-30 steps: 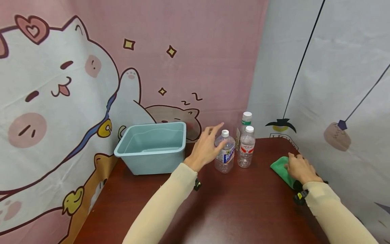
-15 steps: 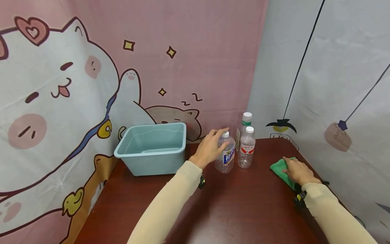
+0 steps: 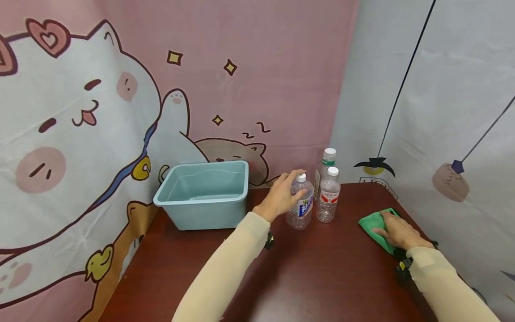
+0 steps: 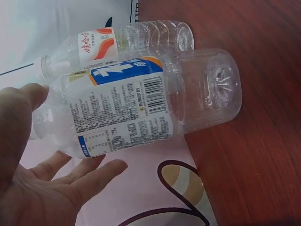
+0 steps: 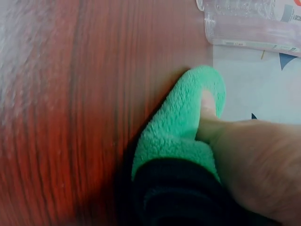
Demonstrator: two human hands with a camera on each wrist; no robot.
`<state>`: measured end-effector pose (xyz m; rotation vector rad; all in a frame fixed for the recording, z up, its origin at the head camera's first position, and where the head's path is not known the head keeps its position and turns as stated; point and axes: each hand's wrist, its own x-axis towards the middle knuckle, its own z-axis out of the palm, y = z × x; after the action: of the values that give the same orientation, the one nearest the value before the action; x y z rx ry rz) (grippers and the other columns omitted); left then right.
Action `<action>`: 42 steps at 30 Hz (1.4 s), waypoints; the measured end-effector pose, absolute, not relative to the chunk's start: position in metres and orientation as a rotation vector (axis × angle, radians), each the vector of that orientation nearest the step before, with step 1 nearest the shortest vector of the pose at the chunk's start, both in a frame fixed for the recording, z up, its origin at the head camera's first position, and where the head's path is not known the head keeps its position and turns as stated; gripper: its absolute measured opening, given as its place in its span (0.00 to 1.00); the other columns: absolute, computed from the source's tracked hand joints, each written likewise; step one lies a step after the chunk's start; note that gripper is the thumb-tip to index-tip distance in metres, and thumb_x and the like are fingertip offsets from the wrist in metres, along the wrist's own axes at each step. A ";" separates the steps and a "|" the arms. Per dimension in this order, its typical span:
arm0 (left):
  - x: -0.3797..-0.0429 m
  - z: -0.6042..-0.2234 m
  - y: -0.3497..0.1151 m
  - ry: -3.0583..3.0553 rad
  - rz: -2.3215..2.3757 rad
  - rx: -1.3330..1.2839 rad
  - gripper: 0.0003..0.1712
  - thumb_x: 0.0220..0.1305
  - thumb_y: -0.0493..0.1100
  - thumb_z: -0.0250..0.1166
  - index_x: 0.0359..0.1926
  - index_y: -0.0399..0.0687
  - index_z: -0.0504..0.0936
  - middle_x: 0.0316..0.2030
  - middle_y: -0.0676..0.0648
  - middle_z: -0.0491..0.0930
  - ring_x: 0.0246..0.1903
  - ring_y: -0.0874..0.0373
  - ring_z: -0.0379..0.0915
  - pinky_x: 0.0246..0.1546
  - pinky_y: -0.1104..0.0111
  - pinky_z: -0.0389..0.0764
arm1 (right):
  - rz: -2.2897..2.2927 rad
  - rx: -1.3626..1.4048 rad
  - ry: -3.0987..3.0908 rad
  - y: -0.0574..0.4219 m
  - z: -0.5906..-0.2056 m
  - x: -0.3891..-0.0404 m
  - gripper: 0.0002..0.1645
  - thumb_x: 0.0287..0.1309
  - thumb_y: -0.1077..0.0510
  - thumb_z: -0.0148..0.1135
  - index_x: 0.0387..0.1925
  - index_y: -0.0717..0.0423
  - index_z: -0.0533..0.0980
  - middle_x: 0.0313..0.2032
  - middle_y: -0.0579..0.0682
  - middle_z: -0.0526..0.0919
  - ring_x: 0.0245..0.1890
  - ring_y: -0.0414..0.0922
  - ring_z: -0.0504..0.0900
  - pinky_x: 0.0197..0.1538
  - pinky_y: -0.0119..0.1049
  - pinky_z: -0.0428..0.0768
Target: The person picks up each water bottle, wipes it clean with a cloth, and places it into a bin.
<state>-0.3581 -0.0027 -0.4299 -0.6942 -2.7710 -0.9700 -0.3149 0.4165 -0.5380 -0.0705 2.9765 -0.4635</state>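
Note:
My left hand (image 3: pixel 279 197) is spread around the upper part of a clear plastic bottle (image 3: pixel 299 208) with a white cap and a blue-and-white label. In the left wrist view the thumb (image 4: pixel 35 94) is at the bottle's neck, and the other fingers (image 4: pixel 101 181) reach out straight behind it. Palm down, my right hand (image 3: pixel 400 230) rests on a green cloth (image 3: pixel 372 223) on the table's right side. The right wrist view shows the thumb (image 5: pixel 208 106) lying along the cloth's fuzzy surface; the other fingers are hidden there.
A smaller clear bottle (image 3: pixel 328 199) with a red-and-white label stands beside the first. Behind it is a taller one (image 3: pixel 329 157) with a green band. A light blue basin (image 3: pixel 209 217) sits at the back left of the dark red table (image 3: pixel 322 273). Printed cloth (image 3: pixel 297 80) hangs behind.
My left hand has moved right and slightly down, closer around the bottle's top. The right hand has shifted a little on the green cloth, its thumb now spread out sideways.

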 end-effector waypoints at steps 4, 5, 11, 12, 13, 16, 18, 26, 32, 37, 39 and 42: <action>-0.354 -0.428 -0.007 -2.778 -0.978 -0.698 0.38 0.87 0.56 0.70 0.89 0.73 0.66 0.74 0.42 0.78 0.68 0.45 0.84 0.65 0.45 0.94 | -0.400 -0.161 3.006 0.418 -0.541 -0.315 0.56 0.86 0.37 0.67 0.86 0.77 0.58 0.82 0.87 0.58 0.77 0.92 0.61 0.67 0.94 0.70; -0.353 -0.428 -0.008 -2.779 -0.979 -0.699 0.38 0.87 0.56 0.70 0.89 0.74 0.66 0.74 0.42 0.79 0.68 0.46 0.83 0.65 0.46 0.94 | -0.384 -0.178 3.014 0.418 -0.542 -0.315 0.56 0.85 0.37 0.68 0.86 0.77 0.59 0.82 0.86 0.58 0.77 0.93 0.61 0.66 0.94 0.70; -0.344 -0.427 -0.017 -2.766 -0.988 -0.709 0.37 0.87 0.55 0.71 0.88 0.73 0.68 0.75 0.41 0.79 0.71 0.43 0.83 0.66 0.44 0.94 | -0.352 -0.230 3.023 0.413 -0.547 -0.312 0.60 0.81 0.30 0.69 0.86 0.74 0.63 0.81 0.85 0.59 0.74 0.93 0.63 0.62 0.96 0.72; -0.343 -0.427 -0.020 -2.759 -0.993 -0.710 0.38 0.86 0.55 0.71 0.88 0.72 0.69 0.77 0.41 0.78 0.72 0.42 0.83 0.67 0.43 0.93 | -0.350 -0.235 3.023 0.412 -0.547 -0.312 0.61 0.80 0.29 0.69 0.86 0.73 0.63 0.81 0.84 0.60 0.74 0.93 0.63 0.61 0.95 0.73; -0.341 -0.427 -0.022 -2.754 -0.997 -0.707 0.38 0.86 0.55 0.72 0.88 0.72 0.69 0.79 0.40 0.77 0.74 0.41 0.82 0.67 0.42 0.93 | -0.353 -0.239 3.022 0.411 -0.548 -0.312 0.61 0.80 0.28 0.69 0.87 0.72 0.63 0.81 0.84 0.60 0.74 0.93 0.63 0.60 0.95 0.73; -0.335 -0.428 -0.029 -2.731 -1.008 -0.693 0.38 0.84 0.56 0.74 0.87 0.72 0.71 0.81 0.41 0.76 0.75 0.39 0.82 0.67 0.41 0.92 | -0.362 -0.262 3.038 0.408 -0.548 -0.310 0.61 0.78 0.29 0.72 0.86 0.71 0.65 0.81 0.84 0.62 0.73 0.92 0.64 0.58 0.92 0.76; -0.333 -0.429 -0.034 -2.703 -1.007 -0.690 0.38 0.83 0.56 0.75 0.86 0.72 0.73 0.81 0.42 0.76 0.75 0.40 0.83 0.67 0.42 0.93 | -0.376 -0.290 3.063 0.405 -0.548 -0.310 0.60 0.77 0.32 0.75 0.85 0.73 0.66 0.79 0.85 0.63 0.72 0.93 0.65 0.60 0.90 0.76; -0.323 -0.432 -0.052 -2.640 -0.986 -0.683 0.36 0.81 0.55 0.78 0.83 0.67 0.77 0.72 0.41 0.82 0.64 0.42 0.88 0.60 0.47 0.96 | -0.474 -0.402 3.147 0.395 -0.552 -0.307 0.51 0.70 0.47 0.85 0.78 0.76 0.73 0.72 0.86 0.73 0.67 0.91 0.73 0.65 0.84 0.79; -0.307 -0.432 -0.066 -2.614 -0.960 -0.665 0.36 0.80 0.56 0.78 0.83 0.65 0.77 0.67 0.38 0.84 0.59 0.39 0.89 0.57 0.44 0.95 | -0.550 -0.456 3.158 0.389 -0.551 -0.302 0.48 0.67 0.51 0.86 0.77 0.74 0.76 0.71 0.83 0.77 0.67 0.88 0.78 0.65 0.83 0.80; -0.294 -0.435 -0.076 -2.579 -0.908 -0.639 0.36 0.79 0.56 0.79 0.82 0.64 0.78 0.63 0.38 0.85 0.57 0.40 0.90 0.56 0.42 0.95 | -0.597 -0.480 3.155 0.386 -0.550 -0.299 0.46 0.68 0.53 0.86 0.77 0.74 0.76 0.72 0.82 0.79 0.71 0.84 0.79 0.67 0.81 0.82; -0.289 -0.436 -0.080 -2.570 -0.881 -0.627 0.37 0.79 0.56 0.80 0.82 0.64 0.78 0.62 0.38 0.85 0.54 0.42 0.90 0.54 0.45 0.96 | -0.614 -0.483 3.155 0.384 -0.551 -0.297 0.46 0.69 0.54 0.86 0.78 0.73 0.76 0.72 0.81 0.80 0.71 0.83 0.79 0.67 0.80 0.83; -0.283 -0.437 -0.085 -2.558 -0.867 -0.610 0.37 0.79 0.57 0.80 0.82 0.64 0.78 0.60 0.38 0.85 0.50 0.43 0.89 0.50 0.50 0.95 | -0.639 -0.489 3.168 0.381 -0.552 -0.295 0.46 0.69 0.53 0.86 0.78 0.71 0.76 0.73 0.79 0.81 0.72 0.82 0.80 0.67 0.79 0.83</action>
<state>-0.2830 -0.0847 -0.4373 -0.6098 -2.5576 -0.8665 -0.2948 0.3809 -0.5518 -0.4889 3.1683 -0.6387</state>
